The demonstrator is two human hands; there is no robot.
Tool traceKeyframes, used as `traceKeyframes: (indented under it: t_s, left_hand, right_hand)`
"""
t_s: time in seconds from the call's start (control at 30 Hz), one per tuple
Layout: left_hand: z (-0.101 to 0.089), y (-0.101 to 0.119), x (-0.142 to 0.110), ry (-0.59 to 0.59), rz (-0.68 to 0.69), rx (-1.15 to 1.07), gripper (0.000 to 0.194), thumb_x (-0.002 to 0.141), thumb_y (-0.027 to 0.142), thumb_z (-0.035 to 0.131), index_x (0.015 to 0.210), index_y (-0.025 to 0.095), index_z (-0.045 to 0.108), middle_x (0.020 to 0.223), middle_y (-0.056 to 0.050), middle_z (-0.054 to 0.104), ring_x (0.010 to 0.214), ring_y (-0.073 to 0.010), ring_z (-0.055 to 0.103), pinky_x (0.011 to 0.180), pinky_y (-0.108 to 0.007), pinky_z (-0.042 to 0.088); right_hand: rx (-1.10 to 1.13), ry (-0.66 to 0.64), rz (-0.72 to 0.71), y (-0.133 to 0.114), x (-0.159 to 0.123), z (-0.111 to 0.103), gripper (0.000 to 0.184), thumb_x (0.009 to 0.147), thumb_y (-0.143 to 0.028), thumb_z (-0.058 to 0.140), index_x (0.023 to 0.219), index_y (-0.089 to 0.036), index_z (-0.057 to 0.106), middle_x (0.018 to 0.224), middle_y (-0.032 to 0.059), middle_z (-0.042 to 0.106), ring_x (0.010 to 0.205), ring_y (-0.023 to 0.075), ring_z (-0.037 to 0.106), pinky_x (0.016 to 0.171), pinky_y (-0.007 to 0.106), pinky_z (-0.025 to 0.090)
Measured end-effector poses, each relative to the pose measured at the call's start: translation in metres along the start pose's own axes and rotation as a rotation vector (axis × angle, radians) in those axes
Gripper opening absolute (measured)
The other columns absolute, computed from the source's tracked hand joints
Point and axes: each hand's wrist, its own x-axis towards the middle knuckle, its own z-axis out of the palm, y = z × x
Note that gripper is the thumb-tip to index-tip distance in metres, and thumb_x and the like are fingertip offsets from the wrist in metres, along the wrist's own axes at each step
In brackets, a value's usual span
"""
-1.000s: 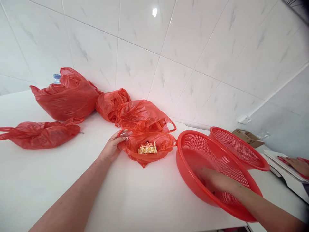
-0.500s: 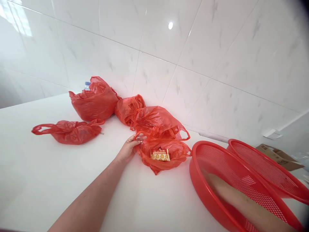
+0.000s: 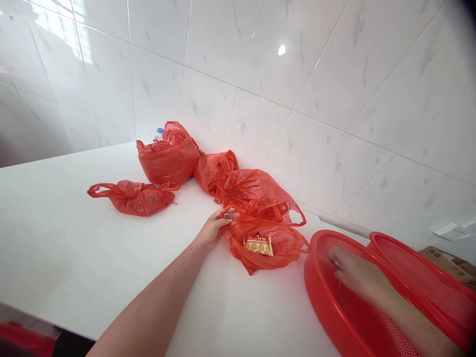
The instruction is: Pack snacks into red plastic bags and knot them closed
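My left hand [image 3: 215, 229] is closed on the left edge of an open red plastic bag [image 3: 286, 243]. Inside the bag lies a small red and cream snack packet [image 3: 258, 245] with round yellow pictures on it. Over the inside of a red plastic basket [image 3: 316, 292] is my right hand [image 3: 347, 270], blurred by motion. Its fingers look pinched together, and something small and shiny shows at their tips, too smeared to name.
Behind the open bag, more red bags [image 3: 256, 191] lie along the tiled wall. A full one [image 3: 169, 158] has a bottle cap [image 3: 159, 131] sticking up, and a tied bag [image 3: 141, 198] lies farther left. A second red basket [image 3: 420, 270] and a cardboard box [image 3: 446, 263] are at right.
My right hand has come up from deep inside the red basket and now shows near its upper rim. My left hand keeps its hold on the bag. The camera view has turned slightly left.
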Motion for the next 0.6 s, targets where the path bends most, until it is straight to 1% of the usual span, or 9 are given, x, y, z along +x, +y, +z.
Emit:
traceKeyframes:
  t_s: [0.03, 0.07, 0.13, 0.2, 0.27, 0.33, 0.37, 0.5, 0.6]
  left_hand:
    - [0.001, 0.000, 0.000, 0.004, 0.000, 0.000, 0.035, 0.063, 0.011, 0.068, 0.097, 0.019, 0.067, 0.102, -0.006, 0.070, 0.070, -0.0104, 0.060, 0.075, -0.025, 0.044]
    - [0.001, 0.001, 0.000, 0.010, 0.000, 0.001, 0.035, 0.063, 0.011, 0.068, 0.097, 0.019, 0.067, 0.101, -0.006, 0.070, 0.070, -0.0105, 0.060, 0.075, -0.025, 0.044]
    - [0.003, 0.002, -0.001, 0.016, 0.004, 0.004, 0.035, 0.063, 0.010, 0.067, 0.097, 0.019, 0.067, 0.101, -0.006, 0.070, 0.070, -0.0104, 0.059, 0.075, -0.024, 0.043]
    - [0.004, 0.002, -0.002, 0.018, 0.006, 0.007, 0.035, 0.063, 0.010, 0.067, 0.097, 0.018, 0.067, 0.101, -0.006, 0.070, 0.071, -0.0104, 0.059, 0.075, -0.024, 0.043]
    - [0.004, 0.002, -0.002, 0.017, 0.003, 0.011, 0.035, 0.063, 0.009, 0.066, 0.097, 0.018, 0.067, 0.102, -0.006, 0.069, 0.070, -0.0103, 0.059, 0.074, -0.024, 0.043]
    - [0.002, 0.000, -0.002, 0.013, -0.002, 0.017, 0.038, 0.061, 0.007, 0.065, 0.097, 0.019, 0.066, 0.103, -0.006, 0.069, 0.070, -0.0101, 0.059, 0.074, -0.024, 0.043]
    - [0.002, -0.001, -0.002, 0.010, -0.004, 0.021, 0.039, 0.061, 0.006, 0.064, 0.098, 0.020, 0.066, 0.104, -0.005, 0.069, 0.070, -0.0101, 0.059, 0.074, -0.024, 0.043]
    - [-0.002, -0.003, -0.001, -0.003, -0.015, 0.033, 0.042, 0.060, 0.005, 0.062, 0.099, 0.020, 0.065, 0.105, -0.005, 0.068, 0.072, -0.0104, 0.059, 0.074, -0.024, 0.043]
    - [-0.003, -0.003, 0.000, -0.016, -0.011, 0.033, 0.043, 0.060, 0.005, 0.061, 0.100, 0.020, 0.064, 0.107, -0.005, 0.067, 0.073, -0.0100, 0.059, 0.073, -0.023, 0.043]
  right_hand:
    - [-0.059, -0.044, 0.017, -0.009, 0.002, -0.012, 0.005, 0.068, -0.024, 0.053, 0.071, -0.025, 0.050, 0.070, -0.0017, 0.060, 0.048, 0.0152, 0.049, 0.041, 0.026, 0.030]
    - [-0.087, -0.012, 0.036, -0.020, 0.002, -0.022, 0.010, 0.070, -0.027, 0.052, 0.081, -0.026, 0.052, 0.081, -0.0001, 0.062, 0.055, 0.0170, 0.054, 0.043, 0.027, 0.033]
    - [-0.070, 0.139, 0.079, -0.050, -0.008, -0.035, 0.026, 0.074, -0.032, 0.052, 0.099, -0.029, 0.052, 0.095, 0.0037, 0.062, 0.068, 0.0209, 0.060, 0.049, 0.029, 0.041]
    - [0.026, 0.274, 0.071, -0.084, -0.026, -0.032, 0.038, 0.074, -0.037, 0.054, 0.111, -0.031, 0.049, 0.098, 0.0048, 0.062, 0.075, 0.0225, 0.061, 0.055, 0.031, 0.045]
    - [0.206, 0.357, 0.003, -0.116, -0.040, -0.015, 0.038, 0.078, -0.037, 0.051, 0.115, -0.030, 0.047, 0.103, 0.0062, 0.060, 0.082, 0.0221, 0.061, 0.064, 0.032, 0.049]
    - [0.339, 0.316, -0.112, -0.141, -0.042, 0.011, 0.035, 0.081, -0.033, 0.048, 0.116, -0.028, 0.046, 0.110, 0.0071, 0.058, 0.090, 0.0213, 0.059, 0.073, 0.032, 0.049]
    - [0.390, 0.308, -0.129, -0.149, -0.038, 0.024, 0.033, 0.083, -0.031, 0.046, 0.116, -0.027, 0.046, 0.112, 0.0076, 0.056, 0.095, 0.0213, 0.058, 0.076, 0.032, 0.049]
    - [0.550, 0.373, -0.035, -0.163, -0.001, 0.063, 0.028, 0.087, -0.030, 0.041, 0.113, -0.023, 0.047, 0.111, 0.0090, 0.054, 0.102, 0.0220, 0.052, 0.084, 0.034, 0.045]
    - [0.598, 0.407, 0.034, -0.161, 0.023, 0.082, 0.029, 0.087, -0.035, 0.043, 0.111, -0.020, 0.048, 0.110, 0.0105, 0.054, 0.099, 0.0231, 0.052, 0.081, 0.036, 0.046]
